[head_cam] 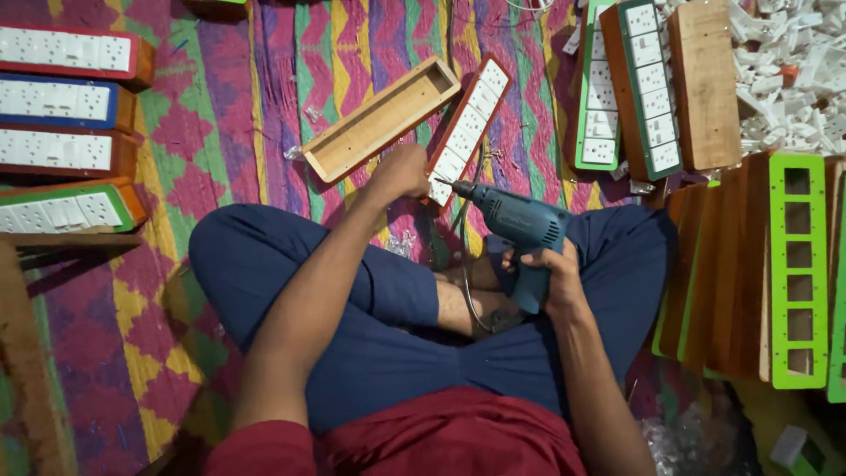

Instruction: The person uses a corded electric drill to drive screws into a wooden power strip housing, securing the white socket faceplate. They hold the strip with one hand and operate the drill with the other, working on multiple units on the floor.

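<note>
The right hand [551, 273] is clamped around the grip of a blue drill [520, 225], held above the crossed legs with its bit pointing left toward the near end of a red-edged socket panel [467, 128]. The left hand [401, 172] is curled shut at that same near end of the panel; it seems to pinch or press the panel's corner, though the fingers are hidden from this angle. The panel lies slantwise on the patterned mat [220, 115], white sockets up, just beside an open wooden box [379, 119] that lies at the same slant to its left. The drill's cord [467, 291] loops down over the lap. Finished socket boards [66, 97] are stacked along the mat's left edge, and green frames [797, 264] stand on the right, below a heap of white plastic parts [793, 62].
</note>
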